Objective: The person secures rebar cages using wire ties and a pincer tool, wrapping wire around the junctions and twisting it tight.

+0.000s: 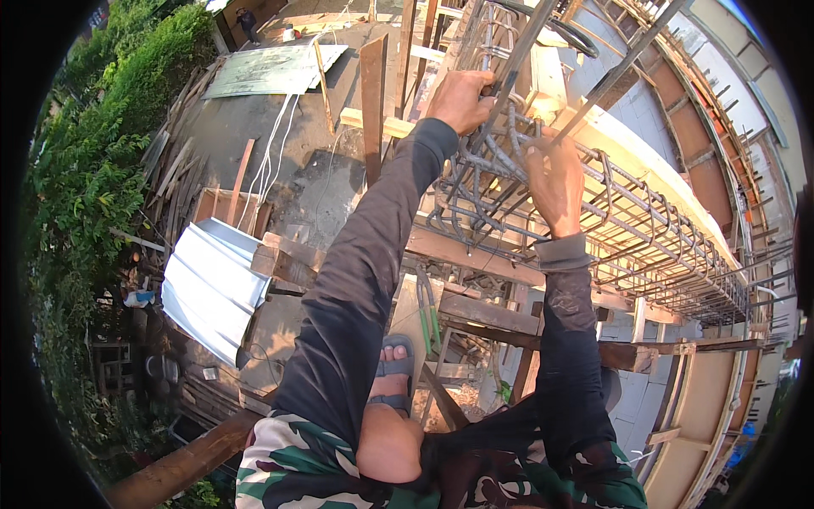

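A worker's left hand [462,102] curls beside an upright bar [514,68], the right hand [555,182] at a slanting rod [604,87] — how firmly either's fingers grip cannot be told. Beneath, a steel-bar cage [638,216] stretches right; green-handled pliers [432,307] lie near the foot [393,369].

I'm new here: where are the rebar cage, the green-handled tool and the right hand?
Rebar cage [651,224]: head view, on its barred side.
Green-handled tool [424,326]: head view, on one green handle.
Right hand [556,184]: head view, on the hand's middle.
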Motion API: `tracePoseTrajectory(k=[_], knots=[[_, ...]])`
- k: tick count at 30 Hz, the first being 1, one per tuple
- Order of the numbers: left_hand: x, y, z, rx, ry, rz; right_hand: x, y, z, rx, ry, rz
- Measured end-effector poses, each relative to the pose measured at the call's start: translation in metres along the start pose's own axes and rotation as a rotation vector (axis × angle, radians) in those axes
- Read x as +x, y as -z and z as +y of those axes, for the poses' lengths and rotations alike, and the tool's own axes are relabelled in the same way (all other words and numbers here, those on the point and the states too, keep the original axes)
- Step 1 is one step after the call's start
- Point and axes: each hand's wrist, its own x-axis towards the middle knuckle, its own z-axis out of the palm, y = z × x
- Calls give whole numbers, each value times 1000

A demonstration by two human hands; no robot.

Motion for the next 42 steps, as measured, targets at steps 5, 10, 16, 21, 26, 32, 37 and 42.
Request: tracePoseTrajectory(k=[5, 10, 16, 21, 26, 32, 37, 42], knots=[[4, 8, 13, 45, 29, -8, 2, -2, -1, 25, -41, -13], [2, 10, 19, -13, 40, 3, 1, -3, -4, 76, -51, 7], [2, 4, 11, 28, -24, 82, 0, -2, -1, 83, -28, 9], [3, 6, 8, 62, -11, 48, -2, -4, 0, 92, -19, 36], [-4, 2, 8, -60, 42, 10, -6, -4, 2, 121, -38, 89], [-8, -4, -13, -141, 14, 66, -3, -11, 1, 144, -7, 148], [-8, -11, -9, -117, -6, 57, -4, -2, 0, 105, -29, 135], [-9, -6, -6, -108, -42, 72, -4, -5, -3, 152, -41, 187]])
